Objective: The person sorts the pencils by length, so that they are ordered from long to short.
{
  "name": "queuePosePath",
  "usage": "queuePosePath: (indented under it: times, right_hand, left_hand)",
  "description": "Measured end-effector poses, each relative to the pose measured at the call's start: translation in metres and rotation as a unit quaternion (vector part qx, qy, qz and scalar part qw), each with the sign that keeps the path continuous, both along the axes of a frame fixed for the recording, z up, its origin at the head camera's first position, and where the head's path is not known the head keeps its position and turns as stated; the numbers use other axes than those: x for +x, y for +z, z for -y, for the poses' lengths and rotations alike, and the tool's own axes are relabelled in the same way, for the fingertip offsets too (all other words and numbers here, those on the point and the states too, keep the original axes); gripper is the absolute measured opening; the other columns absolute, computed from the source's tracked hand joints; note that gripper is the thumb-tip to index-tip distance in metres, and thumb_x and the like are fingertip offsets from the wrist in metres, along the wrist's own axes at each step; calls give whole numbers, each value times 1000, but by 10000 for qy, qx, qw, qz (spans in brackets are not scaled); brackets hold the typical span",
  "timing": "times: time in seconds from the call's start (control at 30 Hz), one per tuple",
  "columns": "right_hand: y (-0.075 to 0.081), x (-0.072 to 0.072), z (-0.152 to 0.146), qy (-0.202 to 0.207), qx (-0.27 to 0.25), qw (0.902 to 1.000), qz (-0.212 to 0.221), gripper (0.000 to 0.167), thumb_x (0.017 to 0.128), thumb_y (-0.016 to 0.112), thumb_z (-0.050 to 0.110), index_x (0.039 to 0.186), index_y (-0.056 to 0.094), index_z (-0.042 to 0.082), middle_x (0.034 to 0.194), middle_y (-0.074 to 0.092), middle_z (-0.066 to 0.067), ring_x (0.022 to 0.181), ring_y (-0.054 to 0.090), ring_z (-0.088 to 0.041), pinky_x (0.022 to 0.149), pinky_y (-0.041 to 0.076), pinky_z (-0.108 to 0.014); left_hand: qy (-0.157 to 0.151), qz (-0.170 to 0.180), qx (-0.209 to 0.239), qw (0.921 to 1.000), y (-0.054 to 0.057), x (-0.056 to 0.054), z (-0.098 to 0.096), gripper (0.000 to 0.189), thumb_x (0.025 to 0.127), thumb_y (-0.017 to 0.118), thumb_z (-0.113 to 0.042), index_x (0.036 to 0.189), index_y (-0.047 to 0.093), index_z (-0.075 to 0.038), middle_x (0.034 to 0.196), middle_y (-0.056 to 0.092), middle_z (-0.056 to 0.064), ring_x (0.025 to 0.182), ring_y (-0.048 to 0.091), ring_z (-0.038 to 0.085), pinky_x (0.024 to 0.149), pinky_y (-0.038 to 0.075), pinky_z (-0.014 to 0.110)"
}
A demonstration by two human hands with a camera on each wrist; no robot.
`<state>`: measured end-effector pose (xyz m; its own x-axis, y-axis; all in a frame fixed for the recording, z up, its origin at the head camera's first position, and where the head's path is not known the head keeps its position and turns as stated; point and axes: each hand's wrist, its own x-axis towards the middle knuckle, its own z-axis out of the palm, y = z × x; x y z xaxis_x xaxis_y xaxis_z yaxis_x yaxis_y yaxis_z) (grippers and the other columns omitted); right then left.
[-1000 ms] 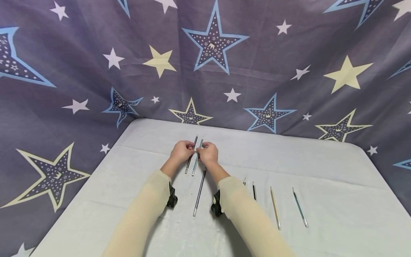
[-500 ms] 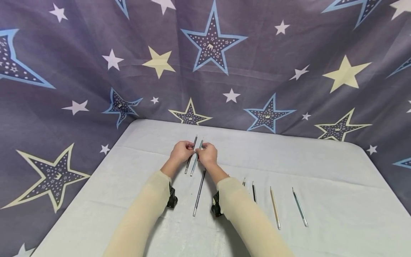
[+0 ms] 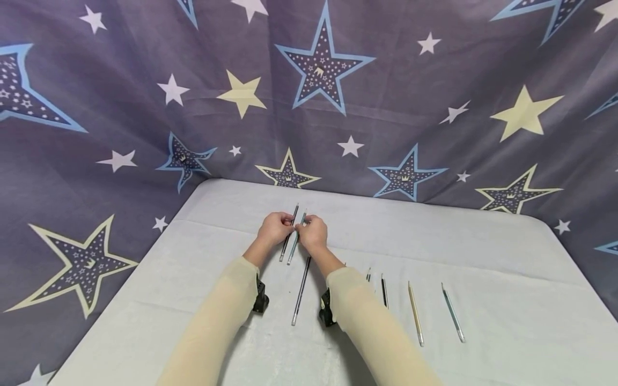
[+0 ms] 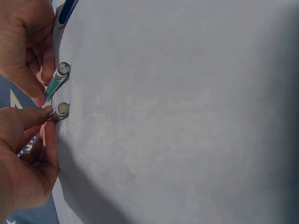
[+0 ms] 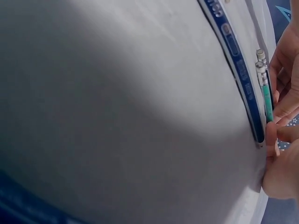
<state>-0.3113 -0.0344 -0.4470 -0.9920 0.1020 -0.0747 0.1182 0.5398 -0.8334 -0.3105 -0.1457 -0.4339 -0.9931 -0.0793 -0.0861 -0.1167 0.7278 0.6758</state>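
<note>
Near the far edge of the white-covered table, my left hand (image 3: 275, 229) pinches a black pencil (image 3: 284, 250) between thumb and fingers. Right beside it, a green pencil (image 3: 293, 250) is pinched by my right hand (image 3: 313, 231). The two pencils lie side by side, tips pointing away, with the thumbs almost meeting between them. In the left wrist view both white eraser ends show, the green pencil (image 4: 55, 86) next to the other pencil (image 4: 62, 110). A dark blue pencil (image 3: 301, 291) lies nearer; lettering shows on this blue pencil (image 5: 238, 65) in the right wrist view.
To the right lie a yellow pencil (image 3: 415, 313) and a teal pencil (image 3: 453, 313). Another black pencil (image 3: 384, 289) and a further dark tip (image 3: 369, 274) are partly hidden behind the right sleeve (image 3: 372, 316). A star-patterned curtain (image 3: 318, 123) hangs behind the table (image 3: 222, 209).
Very little differs. Both hands stay on the same two pencils; my right hand and the green pencil have shifted very slightly left. The other pencils lie as before.
</note>
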Motion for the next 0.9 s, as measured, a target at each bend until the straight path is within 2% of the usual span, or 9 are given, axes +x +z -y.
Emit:
queuePosePath:
  times: [0.13,0.23,0.33,0.43,0.6,0.67,0.8,0.9]
  right_hand:
    - [3,1,-3,23,27,10000,-79,36,85,68,16,117,62,1,106,68,-15,95,65,-23,80,54,-32]
    - [4,0,-5,113,-73,9999,-78,34,84,67,14,116,63,2,105,69,-15,93,66,-22,76,55,-30]
    - [5,0,-8,227,-154,9996,-59,33,86,65,15,116,63,4,101,70,-13,84,66,-19,65,53,-24]
    - [8,-1,-12,285,-153,9994,-73,30,87,64,17,115,63,7,92,69,-11,68,62,-15,55,49,-21]
    - [17,1,-20,317,49,9993,-208,26,88,63,21,110,65,9,82,66,-7,52,54,-9,48,44,-21]
    - [21,2,-23,383,153,9988,-280,26,88,62,22,110,66,9,83,66,-7,54,54,-10,49,43,-21]
    - [27,6,-30,555,260,9976,-316,27,89,62,24,111,66,9,89,68,-9,63,59,-14,55,45,-23]
    - [32,10,-35,643,326,9969,-322,26,88,63,24,110,66,9,94,67,-9,73,61,-18,63,48,-26]
  left_hand:
    - [-4,27,18,10000,-1,-1,-1,29,85,65,-15,114,66,-7,95,67,7,85,59,18,77,47,32]
    - [3,61,49,10000,-1,-1,-2,30,85,65,-14,115,65,-7,96,67,8,85,59,18,77,47,32]
    - [6,102,79,9999,-1,-2,-1,31,85,64,-13,115,64,-7,97,67,9,85,60,19,77,47,32]
    - [-6,115,71,9999,-1,-2,1,31,85,63,-13,116,63,-6,97,67,10,85,60,20,77,48,32]
    - [-40,11,157,9999,-2,-1,2,34,85,63,-14,117,61,-4,98,68,12,83,62,21,74,50,31]
    - [-38,-24,287,9996,-3,-2,4,36,85,63,-14,118,59,-2,97,68,13,76,62,18,67,51,28]
    - [-28,-35,456,9990,-1,1,6,40,86,64,-16,122,56,-1,100,67,15,70,60,16,57,49,23]
    - [-25,-31,491,9988,3,6,6,41,86,64,-18,123,56,-2,102,66,16,72,61,18,58,50,23]
